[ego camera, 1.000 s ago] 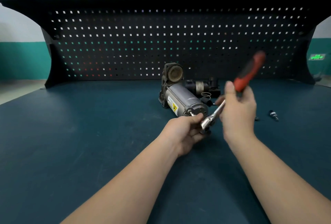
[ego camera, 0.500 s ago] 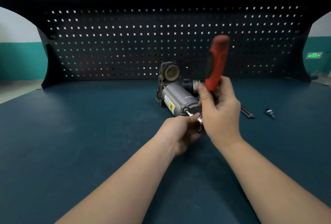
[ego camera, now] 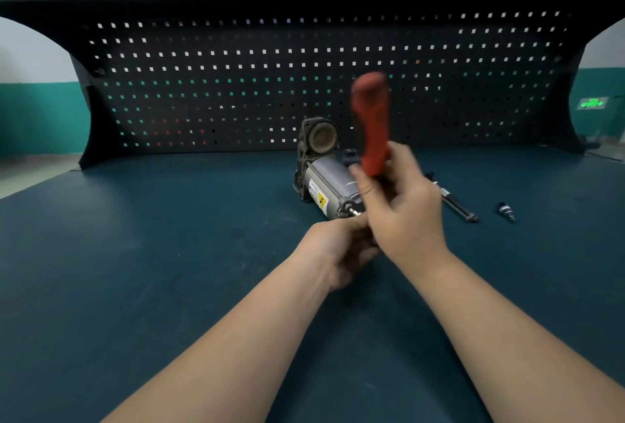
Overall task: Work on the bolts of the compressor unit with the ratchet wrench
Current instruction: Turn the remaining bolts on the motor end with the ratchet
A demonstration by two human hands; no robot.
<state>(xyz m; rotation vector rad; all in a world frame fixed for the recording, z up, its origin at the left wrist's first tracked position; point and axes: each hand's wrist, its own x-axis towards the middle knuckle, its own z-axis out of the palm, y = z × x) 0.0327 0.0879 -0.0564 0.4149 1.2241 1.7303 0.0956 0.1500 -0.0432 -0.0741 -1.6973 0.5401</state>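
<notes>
- One grey cylindrical metal compressor unit (ego camera: 329, 185) lay mid-bench on the dark teal mat (ego camera: 135, 270), a bolt end showing at its near face.
- My right hand (ego camera: 404, 216) gripped the red-handled ratchet wrench (ego camera: 372, 125); my left hand (ego camera: 338, 250) curled at its hidden head.
- I judged this mid-ratcheting; next, another swing.
- Since a second ago, the handle had swung from right-leaning to nearly upright.
- A loose long black bolt (ego camera: 456, 204) lay to the right.

Counts on counter (ego camera: 135, 253):
1 compressor unit (ego camera: 329, 185), 1 ratchet wrench (ego camera: 372, 125), 1 loose bolt (ego camera: 456, 206), 1 small fitting (ego camera: 505, 211), 2 hands.
</notes>
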